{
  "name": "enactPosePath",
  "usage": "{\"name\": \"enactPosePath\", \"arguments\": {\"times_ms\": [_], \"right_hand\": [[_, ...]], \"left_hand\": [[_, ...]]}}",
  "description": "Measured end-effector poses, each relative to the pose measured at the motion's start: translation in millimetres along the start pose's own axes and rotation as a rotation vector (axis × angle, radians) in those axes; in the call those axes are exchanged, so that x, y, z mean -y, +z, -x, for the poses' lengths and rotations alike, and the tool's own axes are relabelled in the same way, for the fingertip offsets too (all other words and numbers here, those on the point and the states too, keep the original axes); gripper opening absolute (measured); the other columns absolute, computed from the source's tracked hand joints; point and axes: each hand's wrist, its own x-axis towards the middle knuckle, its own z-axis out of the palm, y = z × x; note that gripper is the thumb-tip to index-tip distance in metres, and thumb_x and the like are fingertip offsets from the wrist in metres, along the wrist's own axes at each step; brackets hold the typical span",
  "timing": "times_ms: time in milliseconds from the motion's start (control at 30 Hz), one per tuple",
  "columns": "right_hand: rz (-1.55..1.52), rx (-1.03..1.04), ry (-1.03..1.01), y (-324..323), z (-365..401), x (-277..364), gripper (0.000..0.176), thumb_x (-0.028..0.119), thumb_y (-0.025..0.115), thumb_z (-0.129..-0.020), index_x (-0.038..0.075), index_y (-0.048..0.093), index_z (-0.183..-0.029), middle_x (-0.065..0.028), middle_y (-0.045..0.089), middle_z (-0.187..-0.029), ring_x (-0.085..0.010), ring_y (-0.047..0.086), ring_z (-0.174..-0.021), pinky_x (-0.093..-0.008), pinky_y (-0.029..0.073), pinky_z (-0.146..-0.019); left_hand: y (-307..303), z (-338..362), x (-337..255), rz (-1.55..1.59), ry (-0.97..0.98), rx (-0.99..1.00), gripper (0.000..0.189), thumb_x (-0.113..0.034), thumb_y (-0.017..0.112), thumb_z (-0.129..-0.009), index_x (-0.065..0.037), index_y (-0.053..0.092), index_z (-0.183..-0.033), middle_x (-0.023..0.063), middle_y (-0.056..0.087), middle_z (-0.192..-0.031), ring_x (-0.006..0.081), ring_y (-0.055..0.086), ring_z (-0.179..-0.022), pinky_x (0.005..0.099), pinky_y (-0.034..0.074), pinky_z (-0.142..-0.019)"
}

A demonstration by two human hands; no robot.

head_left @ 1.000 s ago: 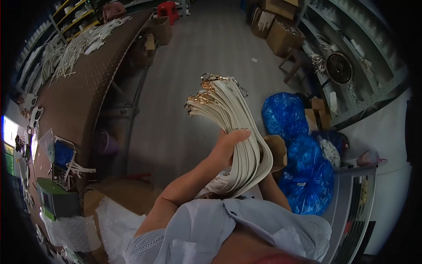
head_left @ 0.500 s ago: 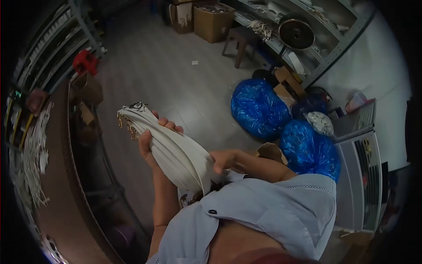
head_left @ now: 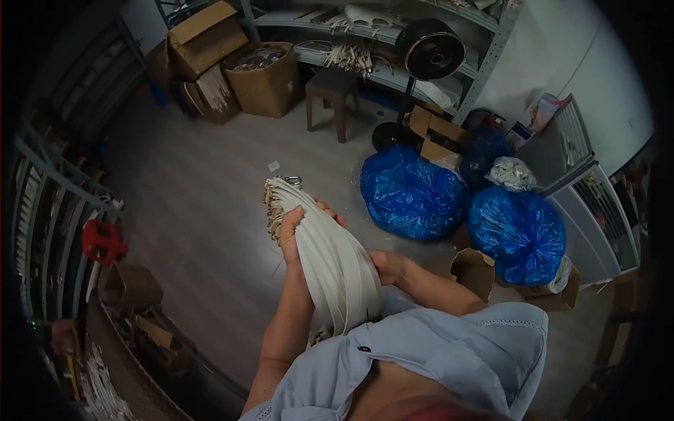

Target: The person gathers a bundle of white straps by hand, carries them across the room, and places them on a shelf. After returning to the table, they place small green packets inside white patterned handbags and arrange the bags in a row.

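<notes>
Clasped, our left hand (head_left: 291, 230) held the strap bundle (head_left: 337, 263) gathered; our right hand (head_left: 389, 266) touched its side, grip unclear. Steadiness seemed needed next.

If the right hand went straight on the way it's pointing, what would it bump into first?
The bundle of pale straps: the right hand seems to be against its edge, though some fingers are hidden.

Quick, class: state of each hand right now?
Left hand: closed around the white strap bundle, near its metal clasps.
Right hand: against the bundle's side; fingers mostly hidden, grip unclear.
</notes>
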Motion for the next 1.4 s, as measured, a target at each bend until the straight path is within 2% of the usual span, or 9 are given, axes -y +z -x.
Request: {"name": "enactPosePath", "arguments": {"times_ms": [433, 600, 767, 833, 933, 1000, 1100, 1200, 1400], "right_hand": [[-0.036, 0.107, -0.314, -61.8, -114.3, 230.2, 0.073, 0.036, 0.064, -0.074, 0.001, 0.034, -0.131, -0.0160, 0.049, -0.122, -0.0253, 0.050, -0.110, -0.0376, 0.039, -0.094], [-0.138, -0.189, -0.335, -95.7, -156.7, 311.1, 0.065, 0.031, 0.062, -0.076, 0.000, 0.037, -0.128, -0.0168, 0.052, -0.117, -0.0279, 0.053, -0.106, -0.0412, 0.040, -0.094], [-0.309, -0.250, -0.489, -142.2, -199.0, 394.0, 0.064, 0.027, 0.063, -0.074, 0.000, 0.038, -0.127, -0.0187, 0.053, -0.116, -0.0303, 0.055, -0.103, -0.0441, 0.041, -0.093], [-0.328, -0.295, -0.569, -154.5, -207.7, 425.4, 0.066, 0.025, 0.064, -0.071, -0.001, 0.038, -0.127, -0.0198, 0.054, -0.115, -0.0314, 0.057, -0.102, -0.0456, 0.042, -0.093], [-0.298, -0.362, -0.698, -169.9, -217.2, 471.1, 0.064, 0.025, 0.064, -0.071, 0.000, 0.040, -0.126, -0.0201, 0.054, -0.115, -0.0320, 0.057, -0.102, -0.0461, 0.042, -0.092], [-0.342, -0.332, -0.761, -183.4, -221.5, 499.0, 0.064, 0.026, 0.064, -0.071, 0.000, 0.041, -0.125, -0.0199, 0.054, -0.115, -0.0322, 0.056, -0.102, -0.0460, 0.042, -0.092], [-0.356, -0.459, -0.887, -219.5, -230.1, 534.8, 0.064, 0.026, 0.064, -0.072, -0.001, 0.041, -0.125, -0.0195, 0.054, -0.114, -0.0316, 0.057, -0.101, -0.0453, 0.043, -0.091], [-0.324, -0.484, -0.955, -245.1, -233.3, 577.9, 0.063, 0.026, 0.063, -0.072, -0.001, 0.041, -0.125, -0.0191, 0.055, -0.113, -0.0311, 0.058, -0.099, -0.0447, 0.045, -0.090], [-0.376, -0.373, -0.932, -281.9, -224.6, 656.6, 0.062, 0.029, 0.059, -0.075, -0.002, 0.040, -0.125, -0.0191, 0.056, -0.112, -0.0307, 0.059, -0.097, -0.0437, 0.046, -0.088]], "left_hand": [[59.2, -273.1, -85.3, -0.519, -0.269, 0.043, 0.042, -0.026, 0.058, -0.073, -0.002, 0.050, -0.106, 0.0126, 0.059, -0.086, 0.0273, 0.060, -0.075, 0.0406, 0.050, -0.070], [53.8, -399.3, -105.0, -0.564, -0.303, 0.123, 0.043, -0.030, 0.056, -0.075, 0.000, 0.052, -0.105, 0.0139, 0.060, -0.084, 0.0290, 0.061, -0.075, 0.0413, 0.052, -0.068], [61.4, -528.8, -120.9, -0.488, -0.624, 0.160, 0.043, -0.037, 0.050, -0.081, -0.001, 0.054, -0.104, 0.0174, 0.061, -0.089, 0.0316, 0.061, -0.078, 0.0402, 0.052, -0.068], [75.3, -559.5, -125.0, -0.516, -0.616, 0.264, 0.054, -0.048, 0.046, -0.085, -0.001, 0.053, -0.111, 0.0180, 0.061, -0.097, 0.0318, 0.061, -0.082, 0.0395, 0.052, -0.070], [60.0, -591.9, -147.7, -0.573, -0.862, 0.378, 0.096, -0.071, 0.050, -0.071, -0.001, 0.029, -0.134, 0.0137, 0.042, -0.130, 0.0250, 0.044, -0.117, 0.0364, 0.039, -0.095], [41.3, -604.9, -170.0, -0.633, -0.769, 0.759, 0.098, -0.067, 0.056, -0.070, -0.002, 0.024, -0.137, 0.0142, 0.037, -0.134, 0.0235, 0.037, -0.122, 0.0345, 0.034, -0.098], [46.7, -632.3, -178.0, -0.880, -0.649, 0.967, 0.096, -0.049, 0.071, -0.068, -0.001, 0.023, -0.137, 0.0134, 0.038, -0.132, 0.0217, 0.036, -0.122, 0.0327, 0.032, -0.099], [69.0, -657.2, -159.8, -1.018, -0.695, 0.687, 0.085, -0.024, 0.077, -0.064, 0.000, 0.032, -0.132, 0.0123, 0.045, -0.125, 0.0201, 0.043, -0.115, 0.0313, 0.035, -0.095], [118.4, -717.5, -131.0, -1.246, -0.534, 0.546, 0.067, -0.013, 0.076, -0.064, 0.001, 0.044, -0.121, 0.0113, 0.053, -0.113, 0.0191, 0.050, -0.104, 0.0299, 0.041, -0.087]]}}
